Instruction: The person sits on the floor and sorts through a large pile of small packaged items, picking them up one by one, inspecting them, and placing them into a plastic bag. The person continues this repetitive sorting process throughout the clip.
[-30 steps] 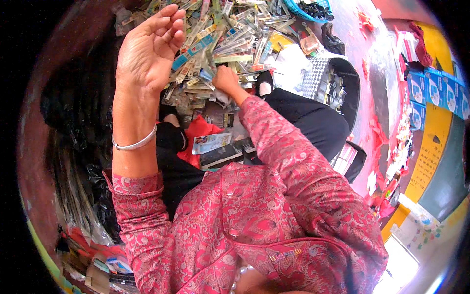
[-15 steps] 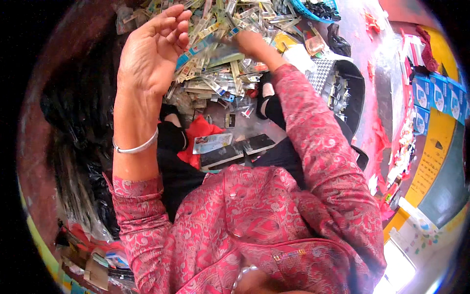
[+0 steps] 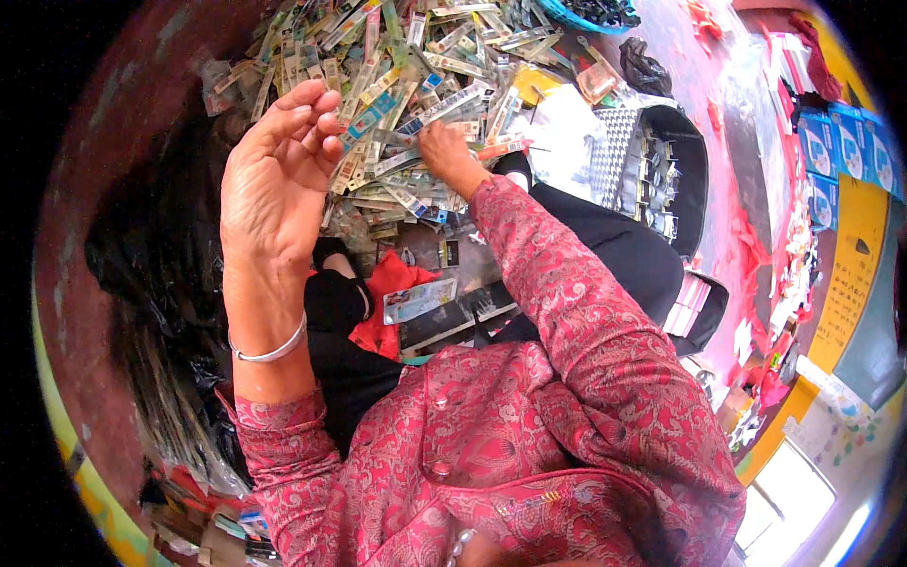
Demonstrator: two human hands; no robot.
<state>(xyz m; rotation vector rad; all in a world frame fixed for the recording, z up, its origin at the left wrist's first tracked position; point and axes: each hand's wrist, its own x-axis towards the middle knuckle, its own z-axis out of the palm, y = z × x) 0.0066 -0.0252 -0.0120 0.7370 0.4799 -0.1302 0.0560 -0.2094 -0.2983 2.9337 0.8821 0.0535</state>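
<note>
A large heap of slim clear packets (image 3: 453, 64) with printed cards lies on the floor in front of me. My left hand (image 3: 281, 180) hovers at the heap's left side, palm showing and bare, with loosely curled fingers slightly apart. Beyond its fingertips, a blue printed packet (image 3: 370, 117) rests on the heap. My right hand (image 3: 448, 156) is down among the packets, its fingers bent and closed. What lies under those fingertips is hidden. A packet with a red end (image 3: 505, 148) lies just beside the right wrist.
To the right stands a black-rimmed, checked container (image 3: 697, 170) with small metal parts inside. White plastic (image 3: 562, 132) lies beside it. A blue basket (image 3: 576, 21) holds black pieces. Black plastic sheeting (image 3: 151, 227) spreads at left. Near my legs are a red cloth (image 3: 378, 326) and dark board (image 3: 430, 331).
My right hand has moved left and nearer to me, down onto the packets. My left hand sits lower and a little further left. The view has shifted slightly.
</note>
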